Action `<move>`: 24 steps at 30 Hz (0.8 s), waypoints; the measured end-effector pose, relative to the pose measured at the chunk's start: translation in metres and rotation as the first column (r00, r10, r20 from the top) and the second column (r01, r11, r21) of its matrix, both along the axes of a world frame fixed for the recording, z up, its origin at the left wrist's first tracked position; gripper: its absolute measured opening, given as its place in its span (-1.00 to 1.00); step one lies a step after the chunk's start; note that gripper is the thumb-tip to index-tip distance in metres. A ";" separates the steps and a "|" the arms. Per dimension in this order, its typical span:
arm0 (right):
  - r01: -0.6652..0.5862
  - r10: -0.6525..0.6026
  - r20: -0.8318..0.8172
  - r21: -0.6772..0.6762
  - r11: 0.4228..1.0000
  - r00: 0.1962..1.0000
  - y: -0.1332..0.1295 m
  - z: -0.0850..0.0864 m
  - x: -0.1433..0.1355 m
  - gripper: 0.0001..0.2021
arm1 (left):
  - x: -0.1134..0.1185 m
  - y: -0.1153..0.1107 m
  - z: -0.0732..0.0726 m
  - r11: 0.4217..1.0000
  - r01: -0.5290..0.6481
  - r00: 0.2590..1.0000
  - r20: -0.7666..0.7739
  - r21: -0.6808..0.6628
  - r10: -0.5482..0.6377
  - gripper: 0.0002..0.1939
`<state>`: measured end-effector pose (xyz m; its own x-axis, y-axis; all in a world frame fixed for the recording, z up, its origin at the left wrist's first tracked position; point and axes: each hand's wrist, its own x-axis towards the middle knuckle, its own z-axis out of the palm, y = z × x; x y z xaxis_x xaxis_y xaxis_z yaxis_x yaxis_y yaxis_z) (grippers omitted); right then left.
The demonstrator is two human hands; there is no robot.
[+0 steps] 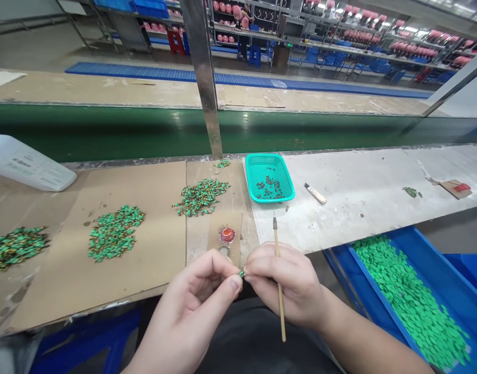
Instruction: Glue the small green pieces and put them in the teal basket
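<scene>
Between the thumb and forefinger of my left hand (197, 301) is a small green piece (241, 274), pinched at the table's front edge. My right hand (290, 278) has its fingertips closed against the same piece, and what else they may pinch is hidden. A thin paintbrush (282, 319) with a wooden handle is tucked through the right hand's fingers, bristles pointing away from me. Just beyond the fingers, a small pot of red paint (227, 235) stands on a cardboard strip, beside a round greyish lid or dish (224, 250).
Piles of small green-and-gold pieces (201, 197) lie on cardboard (160, 234) to the left. A turquoise basket (290, 193) holds small dark pieces. Right of it lies a knife-like tool (315, 193). A blue bin (428, 254) contains green pieces. A white jug (31, 163) lies left.
</scene>
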<state>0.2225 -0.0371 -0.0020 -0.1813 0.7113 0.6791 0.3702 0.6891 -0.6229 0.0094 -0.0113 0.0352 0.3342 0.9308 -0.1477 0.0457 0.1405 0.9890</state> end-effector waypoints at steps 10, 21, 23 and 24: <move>0.020 -0.034 -0.123 -0.110 0.994 0.992 0.001 -0.009 -0.007 -0.91 | -0.007 -0.004 -0.021 0.986 -0.022 0.997 0.063 -0.163 0.033 -0.75; 0.206 -0.235 -0.091 -0.254 0.945 0.968 0.000 -0.047 0.016 -0.85 | -0.029 0.071 -0.049 0.984 -0.133 0.940 -0.300 0.119 0.164 -0.62; 0.225 -0.257 -0.094 -0.261 0.939 0.962 0.015 -0.060 0.020 -0.79 | -0.037 0.104 -0.050 0.975 -0.125 0.891 -0.412 0.181 0.191 -0.69; 0.242 -0.275 -0.093 -0.266 0.933 0.957 0.023 -0.064 0.019 -0.76 | -0.037 0.120 -0.050 0.971 -0.109 0.865 -0.462 0.211 0.197 -0.74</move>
<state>0.2418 -0.0137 -0.0658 0.1072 0.8714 0.4788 0.4215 0.3963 -0.8157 -0.0274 0.1089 -0.0145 0.1152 0.9897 -0.0855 0.5090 0.0151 0.8606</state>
